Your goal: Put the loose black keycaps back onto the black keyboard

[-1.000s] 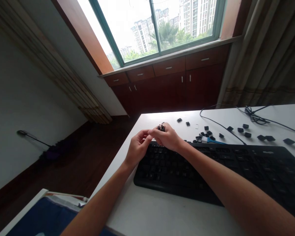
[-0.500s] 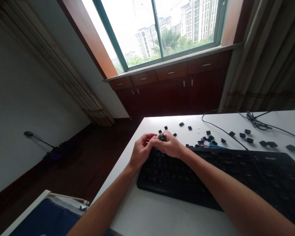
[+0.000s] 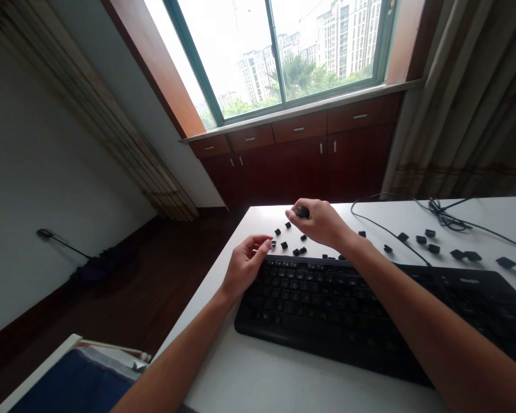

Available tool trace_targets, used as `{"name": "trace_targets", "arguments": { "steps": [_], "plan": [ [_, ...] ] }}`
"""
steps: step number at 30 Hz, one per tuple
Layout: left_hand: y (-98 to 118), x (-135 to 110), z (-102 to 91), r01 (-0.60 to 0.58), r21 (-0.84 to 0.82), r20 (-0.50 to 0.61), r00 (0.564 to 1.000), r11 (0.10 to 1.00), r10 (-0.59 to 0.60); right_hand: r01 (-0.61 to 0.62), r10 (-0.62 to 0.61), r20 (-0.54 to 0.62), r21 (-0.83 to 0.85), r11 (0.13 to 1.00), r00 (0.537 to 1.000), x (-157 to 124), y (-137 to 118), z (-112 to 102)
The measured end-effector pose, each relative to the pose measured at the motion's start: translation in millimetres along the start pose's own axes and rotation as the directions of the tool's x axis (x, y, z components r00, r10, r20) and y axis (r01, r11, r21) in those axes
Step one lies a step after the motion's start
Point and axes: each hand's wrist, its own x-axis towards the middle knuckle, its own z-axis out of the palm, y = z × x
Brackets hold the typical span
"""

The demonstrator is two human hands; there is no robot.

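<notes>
My left hand point(image 3: 246, 263) hovers by the far left corner of the black keyboard point(image 3: 301, 327), thumb and forefinger pinched at a small black keycap point(image 3: 273, 244). My right hand point(image 3: 322, 222) is raised farther back, near the table's far edge, with its fingers curled round a dark rounded object point(image 3: 301, 211) whose kind I cannot make out. Several loose black keycaps point(image 3: 284, 245) lie on the white table between the two hands and the keyboard. My right forearm crosses over the middle of the keyboard and hides part of its keys.
More keycaps point(image 3: 433, 249) are scattered at the right, behind the keyboard. A black cable point(image 3: 449, 215) lies bundled near the far edge of the white table point(image 3: 258, 378). Past it stand red-brown cabinets point(image 3: 292, 166) under a window. A dark umbrella point(image 3: 92, 269) rests on the floor at the left.
My hands, together over the keyboard's far left corner before, are now apart. The right one has moved away and to the right with the dark object. The left stays near the corner.
</notes>
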Motion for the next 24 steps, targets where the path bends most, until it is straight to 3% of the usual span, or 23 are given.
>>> {"name": "trace_targets", "arguments": {
  "steps": [2,7,13,18,24],
  "plan": [
    [-0.8,-0.4,0.6,-0.005,0.016,0.001,1.0,1.0,0.005,0.052,-0.025,0.109,-0.245,0.968,0.994,-1.4,10.3,-1.3],
    [-1.2,-1.6,1.9,-0.021,0.052,0.013,1.0,0.998,0.02,0.096,0.023,0.304,-0.373,0.923,0.952,-6.4,26.9,6.5],
    [0.7,-2.2,2.3,-0.035,0.079,0.023,0.999,0.996,0.034,0.071,0.093,0.332,-0.449,0.891,0.939,-6.1,25.7,7.3],
    [2.2,-3.7,3.0,-0.073,0.104,0.028,0.997,0.992,0.071,-0.019,0.143,0.31,-0.371,0.929,0.94,-5.5,24.4,2.3],
    [9.9,-9.1,5.2,-0.192,0.14,0.051,0.981,0.971,0.187,-0.094,0.087,0.404,-0.004,0.996,0.911,-3.0,10.2,-4.5]
  ]
}}
